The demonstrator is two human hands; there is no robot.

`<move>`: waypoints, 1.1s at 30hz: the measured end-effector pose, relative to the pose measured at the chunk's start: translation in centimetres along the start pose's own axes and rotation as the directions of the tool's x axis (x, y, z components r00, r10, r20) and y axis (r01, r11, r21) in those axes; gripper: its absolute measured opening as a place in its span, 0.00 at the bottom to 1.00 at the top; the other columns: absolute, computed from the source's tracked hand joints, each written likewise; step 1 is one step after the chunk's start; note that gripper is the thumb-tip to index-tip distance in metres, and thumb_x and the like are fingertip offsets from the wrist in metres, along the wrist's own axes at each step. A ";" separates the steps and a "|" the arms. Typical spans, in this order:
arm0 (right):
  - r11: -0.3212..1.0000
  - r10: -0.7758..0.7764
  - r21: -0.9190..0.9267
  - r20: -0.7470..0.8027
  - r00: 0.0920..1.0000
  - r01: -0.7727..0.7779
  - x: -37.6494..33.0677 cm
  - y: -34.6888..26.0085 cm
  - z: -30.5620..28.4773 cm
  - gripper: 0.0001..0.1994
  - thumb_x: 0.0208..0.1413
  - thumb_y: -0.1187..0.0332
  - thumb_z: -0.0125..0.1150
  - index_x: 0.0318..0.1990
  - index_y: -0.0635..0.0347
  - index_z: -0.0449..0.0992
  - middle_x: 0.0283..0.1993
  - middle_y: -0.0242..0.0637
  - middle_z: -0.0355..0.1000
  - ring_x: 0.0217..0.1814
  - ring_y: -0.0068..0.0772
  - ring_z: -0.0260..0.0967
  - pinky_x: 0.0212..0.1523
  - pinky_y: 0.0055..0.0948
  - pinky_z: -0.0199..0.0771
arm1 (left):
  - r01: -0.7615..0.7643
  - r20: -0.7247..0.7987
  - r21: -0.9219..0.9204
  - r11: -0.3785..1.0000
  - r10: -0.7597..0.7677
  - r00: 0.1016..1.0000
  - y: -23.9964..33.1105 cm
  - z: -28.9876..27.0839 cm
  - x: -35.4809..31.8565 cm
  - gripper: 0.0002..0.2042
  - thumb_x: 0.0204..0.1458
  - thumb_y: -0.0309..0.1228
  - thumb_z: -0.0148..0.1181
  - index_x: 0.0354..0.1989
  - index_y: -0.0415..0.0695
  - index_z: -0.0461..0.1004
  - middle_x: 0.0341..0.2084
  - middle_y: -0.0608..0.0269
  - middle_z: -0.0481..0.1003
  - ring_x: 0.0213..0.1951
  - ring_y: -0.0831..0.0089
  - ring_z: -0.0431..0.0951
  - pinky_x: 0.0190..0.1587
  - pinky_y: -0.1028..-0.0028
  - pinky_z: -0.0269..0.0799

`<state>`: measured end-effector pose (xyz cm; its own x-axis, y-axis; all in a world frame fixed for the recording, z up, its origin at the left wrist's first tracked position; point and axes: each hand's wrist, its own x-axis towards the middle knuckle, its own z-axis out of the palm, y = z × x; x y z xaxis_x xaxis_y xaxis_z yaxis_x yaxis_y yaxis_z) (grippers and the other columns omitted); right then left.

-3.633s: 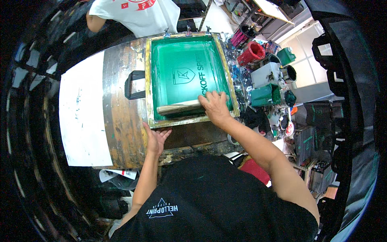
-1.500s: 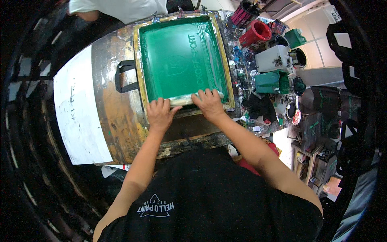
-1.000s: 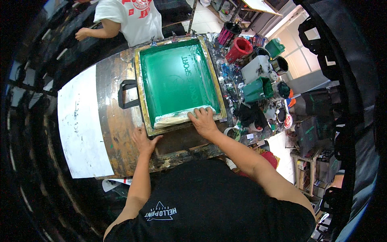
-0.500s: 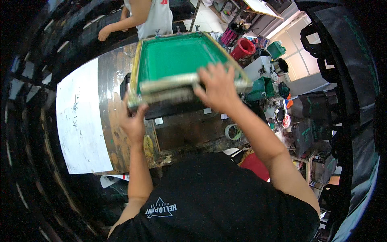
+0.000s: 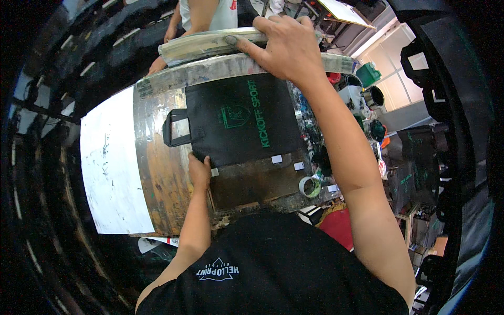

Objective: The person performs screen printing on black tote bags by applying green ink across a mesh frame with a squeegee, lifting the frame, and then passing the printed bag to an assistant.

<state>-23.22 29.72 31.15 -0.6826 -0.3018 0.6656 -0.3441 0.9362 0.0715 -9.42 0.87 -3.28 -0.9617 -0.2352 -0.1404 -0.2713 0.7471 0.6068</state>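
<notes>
On the wooden board lies a black tote bag (image 5: 210,139), its handle pointing left and a green print of a crest and lettering on it. My left hand (image 5: 200,170) is closed at the bag's near-left corner, thumb and fingers at its edge. Over the bag's far side, the screen-printing frame (image 5: 184,76) is tilted up, its near bar toward me and its green mesh out of sight. My right hand (image 5: 291,50) grips a long pale squeegee (image 5: 205,44) at the raised frame; whether its fingers also hold the frame is hidden.
A white sheet (image 5: 113,168) covers the table's left. Small white tabs (image 5: 276,159) and a tape roll (image 5: 310,187) lie near the board's front. Ink pots and a green jug (image 5: 367,74) crowd the right. Another person's arm (image 5: 199,16) is at the far side.
The frame has swung up from lying low, uncovering the printed bag. My right hand rose away from me with the squeegee; my left hand moved from the frame's corner to the bag's corner.
</notes>
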 end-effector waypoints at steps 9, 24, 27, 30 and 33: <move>1.000 0.020 0.013 0.067 0.998 -0.020 2.0 0.2 -0.8 0.25 0.57 0.40 0.59 0.41 0.54 0.81 0.34 0.42 0.78 0.44 0.44 0.75 0.49 0.47 0.64 | 0.161 0.030 -0.473 0.866 -0.167 0.985 -2.1 -16.3 12.0 0.09 0.58 0.33 0.65 0.37 0.39 0.79 0.19 0.68 0.71 0.18 0.80 0.67 0.19 0.78 0.62; 0.999 0.013 -0.033 0.050 0.999 -0.011 -1.9 -0.6 -1.7 0.24 0.57 0.41 0.59 0.39 0.56 0.78 0.35 0.39 0.76 0.45 0.45 0.74 0.48 0.49 0.64 | -0.261 -0.227 -0.380 0.887 0.184 0.956 3.4 -20.9 8.9 0.23 0.59 0.48 0.65 0.44 0.35 0.82 0.38 0.55 0.82 0.38 0.66 0.81 0.44 0.71 0.76; 1.000 0.018 -0.011 0.148 0.989 -0.016 -3.2 -2.1 -2.2 0.24 0.57 0.43 0.61 0.43 0.56 0.78 0.37 0.39 0.76 0.47 0.44 0.73 0.50 0.48 0.63 | -0.033 0.189 -0.907 0.419 0.477 0.858 9.9 -18.5 0.4 0.42 0.64 0.56 0.53 0.70 0.30 0.54 0.58 0.35 0.71 0.59 0.52 0.75 0.64 0.52 0.70; 1.000 -0.021 -0.005 0.139 0.990 0.022 -7.1 -3.3 -1.7 0.28 0.58 0.44 0.60 0.57 0.56 0.72 0.40 0.41 0.75 0.47 0.43 0.72 0.51 0.47 0.62 | 0.244 0.170 -0.961 -0.131 0.414 0.894 12.5 -17.7 -2.7 0.51 0.60 0.66 0.48 0.74 0.31 0.41 0.66 0.34 0.59 0.68 0.48 0.63 0.70 0.48 0.61; 0.989 -0.148 0.078 0.389 0.909 0.128 -12.0 -3.5 -1.8 0.31 0.60 0.46 0.58 0.67 0.49 0.68 0.49 0.44 0.70 0.52 0.46 0.69 0.50 0.46 0.62 | 0.405 0.317 -0.865 -0.294 0.305 0.898 11.7 -17.4 -5.0 0.56 0.57 0.71 0.45 0.75 0.34 0.34 0.69 0.31 0.51 0.72 0.45 0.55 0.72 0.46 0.56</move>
<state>-12.65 30.35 24.28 -0.8206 -0.4831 0.3054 -0.4775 0.8731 0.0980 -7.14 -0.06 18.16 -0.9584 0.2135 -0.1894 -0.2774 -0.8533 0.4415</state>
